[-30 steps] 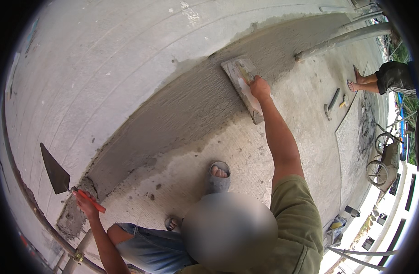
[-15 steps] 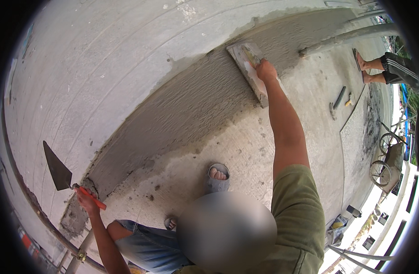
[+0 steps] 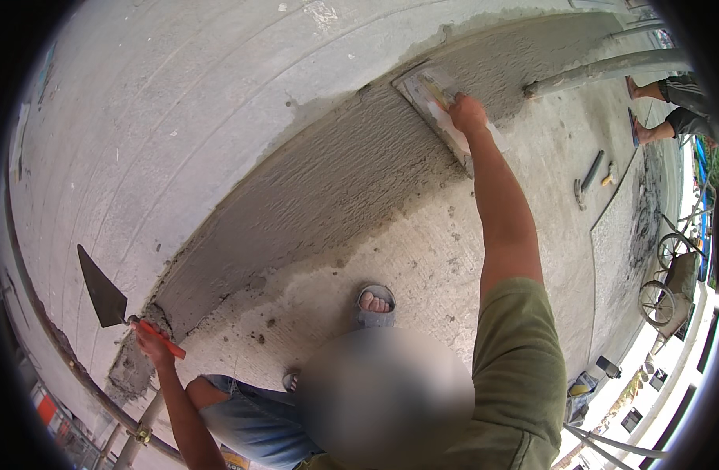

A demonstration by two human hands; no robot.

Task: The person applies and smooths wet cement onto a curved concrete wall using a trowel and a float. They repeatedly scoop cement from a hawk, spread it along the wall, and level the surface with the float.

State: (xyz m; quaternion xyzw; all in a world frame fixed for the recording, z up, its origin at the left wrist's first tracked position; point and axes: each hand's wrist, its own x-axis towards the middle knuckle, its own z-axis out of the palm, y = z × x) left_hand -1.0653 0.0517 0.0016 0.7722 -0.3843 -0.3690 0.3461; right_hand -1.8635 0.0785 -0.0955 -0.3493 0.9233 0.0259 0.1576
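My right hand [image 3: 469, 113] is closed around the handle of a flat rectangular plastering float [image 3: 438, 102], its board lying against a band of wet grey mortar [image 3: 312, 176]. That band runs along the foot of the pale wall [image 3: 210, 94]. At the lower left my left hand [image 3: 153, 345] grips the orange handle of a pointed trowel [image 3: 105, 290]. The trowel's dark blade points up and away, in front of the wall. Nothing visible lies on the blade.
A tool with a dark handle [image 3: 590, 180] lies on the concrete floor [image 3: 422, 243] at the right. A wheelbarrow [image 3: 677, 290] stands farther right. Another person's legs [image 3: 657, 117] show at upper right, beside a slanting pole [image 3: 602, 72]. Poles [image 3: 85, 376] run along the lower left.
My right hand and the float have shifted slightly right along the mortar. The other person's feet have moved. My left hand still holds the trowel in nearly the same place.
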